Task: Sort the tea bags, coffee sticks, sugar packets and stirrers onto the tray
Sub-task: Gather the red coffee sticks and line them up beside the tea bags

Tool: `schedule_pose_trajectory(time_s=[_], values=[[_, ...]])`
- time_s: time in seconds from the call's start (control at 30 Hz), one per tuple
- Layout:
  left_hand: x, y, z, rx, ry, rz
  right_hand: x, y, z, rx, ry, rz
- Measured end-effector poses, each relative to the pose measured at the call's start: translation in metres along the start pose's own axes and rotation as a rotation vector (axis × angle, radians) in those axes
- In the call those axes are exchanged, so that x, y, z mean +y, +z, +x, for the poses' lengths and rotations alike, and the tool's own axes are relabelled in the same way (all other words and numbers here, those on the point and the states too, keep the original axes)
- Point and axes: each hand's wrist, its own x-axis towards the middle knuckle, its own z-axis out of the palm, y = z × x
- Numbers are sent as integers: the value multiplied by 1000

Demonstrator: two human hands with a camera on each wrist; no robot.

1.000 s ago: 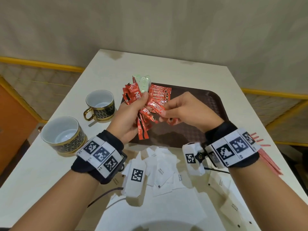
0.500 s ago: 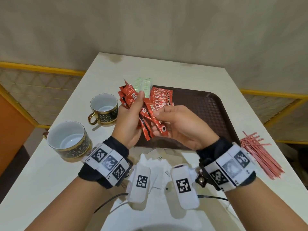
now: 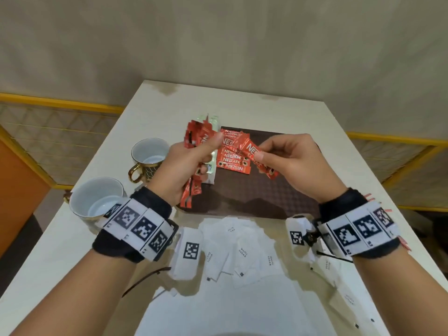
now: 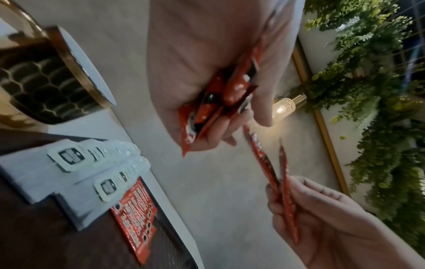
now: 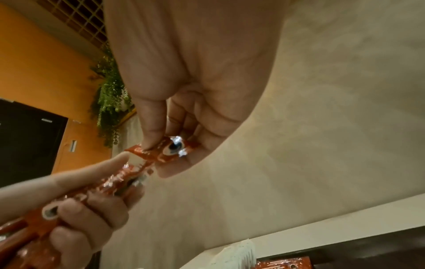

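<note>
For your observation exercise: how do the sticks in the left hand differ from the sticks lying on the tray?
The held sticks are a loose, fanned bunch gripped in the left hand, above the tray's edge; the tray sticks lie flat, side by side. Both are red Nescafe sticks.

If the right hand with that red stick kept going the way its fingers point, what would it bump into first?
Probably the left hand and its bundle of coffee sticks; the right hand points leftward at them, though depth is unclear.

two cups (image 3: 150, 156) (image 3: 97, 197), cream table (image 3: 242, 105), hanging plants (image 4: 379, 109)
</note>
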Motion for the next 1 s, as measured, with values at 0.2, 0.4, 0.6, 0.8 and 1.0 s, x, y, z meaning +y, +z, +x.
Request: schedule_pose_trajectory(time_s=[0.2,0.4,0.6,0.8,1.0], values=[[0,3,3,30,61,135,9,-10,3,-130,-32,-40],[-11,4,2,71,-30,77,11,-23,14,-152,-34,-84],[-15,12,5,205,12,102,3,-18,21,-127,-124,-219],[-7,16,1,55,-72,9,7,-8,29,-279,-51,-308],[-10,4,4,154,-31,153,27,-19,38,-299,80,-247]])
